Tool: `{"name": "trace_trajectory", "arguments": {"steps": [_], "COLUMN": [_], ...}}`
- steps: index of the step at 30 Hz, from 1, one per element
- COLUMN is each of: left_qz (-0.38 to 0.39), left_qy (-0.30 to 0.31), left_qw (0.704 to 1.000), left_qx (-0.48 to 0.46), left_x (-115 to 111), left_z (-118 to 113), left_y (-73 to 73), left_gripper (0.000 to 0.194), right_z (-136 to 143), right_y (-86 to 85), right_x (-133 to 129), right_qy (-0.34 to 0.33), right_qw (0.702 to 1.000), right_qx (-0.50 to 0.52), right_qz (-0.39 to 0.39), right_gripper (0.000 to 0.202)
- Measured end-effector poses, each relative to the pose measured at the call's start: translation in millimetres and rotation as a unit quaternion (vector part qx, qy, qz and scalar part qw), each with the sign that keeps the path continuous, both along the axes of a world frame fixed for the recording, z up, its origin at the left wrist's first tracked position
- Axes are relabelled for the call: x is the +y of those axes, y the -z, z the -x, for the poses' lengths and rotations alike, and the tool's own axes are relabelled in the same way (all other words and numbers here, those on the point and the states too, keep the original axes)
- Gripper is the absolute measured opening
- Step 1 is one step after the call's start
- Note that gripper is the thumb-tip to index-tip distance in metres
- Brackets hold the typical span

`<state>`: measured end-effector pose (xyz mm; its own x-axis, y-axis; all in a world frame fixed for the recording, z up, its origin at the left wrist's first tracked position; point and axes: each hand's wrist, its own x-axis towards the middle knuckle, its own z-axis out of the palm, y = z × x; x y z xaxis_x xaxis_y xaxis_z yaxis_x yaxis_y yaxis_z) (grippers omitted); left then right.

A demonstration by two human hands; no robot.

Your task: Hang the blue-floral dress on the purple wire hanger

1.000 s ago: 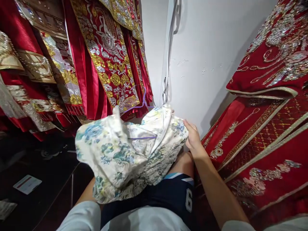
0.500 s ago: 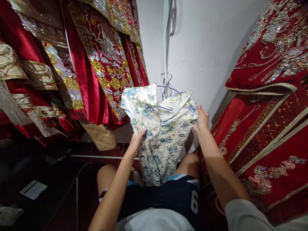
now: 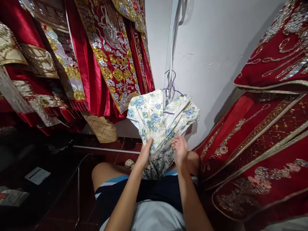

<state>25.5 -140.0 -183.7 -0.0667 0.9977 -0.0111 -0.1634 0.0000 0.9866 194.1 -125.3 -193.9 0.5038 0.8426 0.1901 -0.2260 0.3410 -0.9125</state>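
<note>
Dress point(image 3: 155, 120) was already on its hanger point(image 3: 172, 86), bunched below; left hand point(image 3: 145, 154) pinched its side; right hand's point(image 3: 181, 150) grip was unclear.

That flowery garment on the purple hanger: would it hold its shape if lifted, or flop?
The floral garment would probably flop, since its cloth creases and bunches near the left hand and right hand. Its shoulders may keep their spread better, as the purple hanger shows at the neckline. It is likely fairly light, being mostly soft-looking fabric.
</note>
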Motion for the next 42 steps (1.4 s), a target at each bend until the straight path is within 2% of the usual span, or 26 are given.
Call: {"name": "trace_trajectory", "arguments": {"steps": [2,3,5,9,10,12,14,15,16,17,19,21,24,27,28,32,34,36,38,39,42], "left_qz": [-0.021,-0.029,-0.049,-0.066,-0.078,-0.123,-0.182,-0.208,-0.228,-0.241,-0.247,-0.231,-0.221,-0.209,-0.202,-0.177,-0.176,-0.18,-0.19,-0.203,-0.266], "left_qy": [0.018,0.019,0.026,0.022,-0.006,-0.119,-0.233,-0.25,-0.231,-0.179,-0.036,0.058,0.091,0.128,0.137,0.161,0.18,0.198,0.214,0.215,0.156], "left_qw": [0.999,0.999,0.998,0.998,0.997,0.981,0.939,0.919,0.91,0.912,0.923,0.917,0.88,0.82,0.799,0.729,0.708,0.697,0.704,0.721,0.81], "left_qx": [-0.016,-0.018,-0.008,0.009,0.025,0.086,0.178,0.223,0.258,0.279,0.294,0.319,0.41,0.516,0.55,0.641,0.66,0.665,0.65,0.626,0.499], "left_x": [-4,-5,-6,-7,-8,-12,-17,-18,-18,-17,-12,-5,4,7,7,7,8,10,14,17,34], "left_z": [-4,-5,-4,0,0,-3,-9,-12,-16,-21,-29,-35,-41,-48,-50,-55,-54,-48,-40,-36,-25], "left_y": [-3.9,-6.2,-9.7,-7.5,-5.6,-2.4,-1.7,-2.4,-3.6,-5.2,-8.3,-11.1,-16.2,-24.5,-27.5,-33.9,-32.6,-31.0,-33.8,-38.4,-68.6], "left_gripper": [0.064,0.062,0.06,0.058,0.059,0.062,0.063,0.059,0.054,0.046,0.027,0.013,0.007,0.011,0.012,0.016,0.018,0.019,0.015,0.013,0.023], "right_z": [25,33,40,29,25,18,14,13,13,13,13,9,-5,-20,-23,-15,-6,1,3,3,1], "right_y": [-0.9,-4.4,-13.3,-25.8,-27.3,-30.0,-32.8,-34.4,-36.0,-37.7,-41.6,-47.8,-66.9,-102.0,-116.5,-172.3,-188.8,-194.3,-191.2,-188.0,-178.9], "right_x": [-4,-5,-6,-11,-13,-18,-22,-23,-25,-26,-27,-26,-12,23,38,90,101,101,94,90,77], "right_qy": [-0.167,-0.211,-0.238,-0.226,-0.217,-0.201,-0.198,-0.199,-0.203,-0.209,-0.228,-0.251,-0.243,-0.204,-0.215,-0.216,-0.204,-0.197,-0.196,-0.197,-0.189], "right_qw": [0.984,0.975,0.969,0.973,0.975,0.978,0.977,0.976,0.974,0.972,0.967,0.96,0.962,0.974,0.973,0.976,0.979,0.98,0.98,0.98,0.981], "right_qx": [-0.021,-0.033,-0.05,-0.049,-0.047,-0.056,-0.079,-0.09,-0.098,-0.103,-0.11,-0.115,-0.109,-0.073,-0.055,-0.007,0.007,0.009,-0.003,-0.011,-0.032], "right_qz": [0.051,0.055,0.036,0.01,0.01,0.013,0.016,0.017,0.017,0.016,0.018,0.036,0.065,0.061,0.058,0.035,0.022,0.007,-0.008,-0.015,-0.037], "right_gripper": [0.04,0.044,0.048,0.045,0.042,0.036,0.031,0.029,0.027,0.026,0.025,0.025,0.025,0.021,0.019,0.013,0.013,0.014,0.015,0.016,0.018]}}
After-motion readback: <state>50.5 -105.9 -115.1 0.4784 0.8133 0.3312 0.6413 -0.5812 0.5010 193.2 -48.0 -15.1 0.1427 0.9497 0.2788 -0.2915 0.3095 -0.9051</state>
